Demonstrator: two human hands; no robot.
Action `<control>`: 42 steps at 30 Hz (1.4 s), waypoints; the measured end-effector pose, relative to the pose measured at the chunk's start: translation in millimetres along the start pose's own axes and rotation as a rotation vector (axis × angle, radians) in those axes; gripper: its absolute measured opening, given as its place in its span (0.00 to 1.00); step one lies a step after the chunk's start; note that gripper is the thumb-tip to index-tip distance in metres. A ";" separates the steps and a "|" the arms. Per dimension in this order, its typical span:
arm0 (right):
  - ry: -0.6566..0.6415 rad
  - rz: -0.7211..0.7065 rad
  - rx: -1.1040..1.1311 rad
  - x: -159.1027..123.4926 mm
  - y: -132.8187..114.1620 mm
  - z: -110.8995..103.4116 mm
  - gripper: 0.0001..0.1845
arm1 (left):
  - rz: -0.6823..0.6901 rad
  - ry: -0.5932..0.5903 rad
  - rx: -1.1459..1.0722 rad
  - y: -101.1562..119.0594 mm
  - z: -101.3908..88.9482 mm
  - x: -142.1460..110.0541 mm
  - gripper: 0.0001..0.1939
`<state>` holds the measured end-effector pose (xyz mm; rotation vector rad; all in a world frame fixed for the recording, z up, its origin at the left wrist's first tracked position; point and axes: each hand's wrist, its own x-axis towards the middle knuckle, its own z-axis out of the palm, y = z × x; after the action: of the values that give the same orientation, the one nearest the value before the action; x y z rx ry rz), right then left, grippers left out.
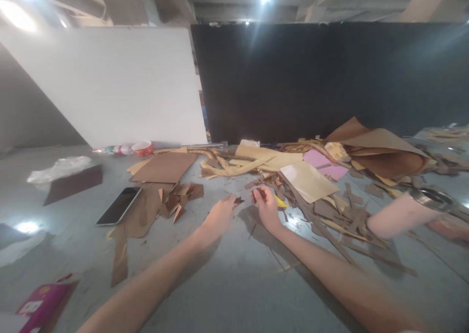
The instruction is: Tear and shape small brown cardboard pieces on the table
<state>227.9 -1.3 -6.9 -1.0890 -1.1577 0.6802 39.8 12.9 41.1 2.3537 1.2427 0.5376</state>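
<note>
Both my arms reach forward over a grey floor (227, 284). My left hand (220, 216) has its fingers pinched on a small brown cardboard scrap (239, 201). My right hand (266, 207) is curled closed right beside it, fingertips toward the same scrap; a yellow object (281, 203), perhaps a cutter, shows just behind that hand, and I cannot tell whether the hand holds it. Small triangular brown offcuts (179, 198) lie left of my left hand.
A black phone (119, 205) lies on brown sheets at the left. Cardboard strips, a beige sheet (309, 180), a pink sheet (324, 162) and crumpled brown paper (381, 150) spread to the right. A pale roll (397, 215), a red bowl (142, 148), and white and black boards stand around.
</note>
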 end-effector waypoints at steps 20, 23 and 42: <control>-0.311 -0.014 -0.150 -7.5 3.6 -3.4 0.12 | 0.179 0.191 0.213 -30.9 41.2 -13.7 0.10; -0.322 -0.111 -0.212 -7.6 1.6 -3.3 0.12 | 0.176 0.199 0.189 -30.6 40.7 -14.0 0.09; -0.285 -0.217 -0.328 -11.6 4.2 -6.2 0.11 | -0.056 0.069 -0.088 -17.0 25.5 -23.4 0.17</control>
<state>230.6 -11.9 -15.2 -1.1392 -1.6506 0.4947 29.2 -2.8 7.5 2.2378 1.2848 0.6462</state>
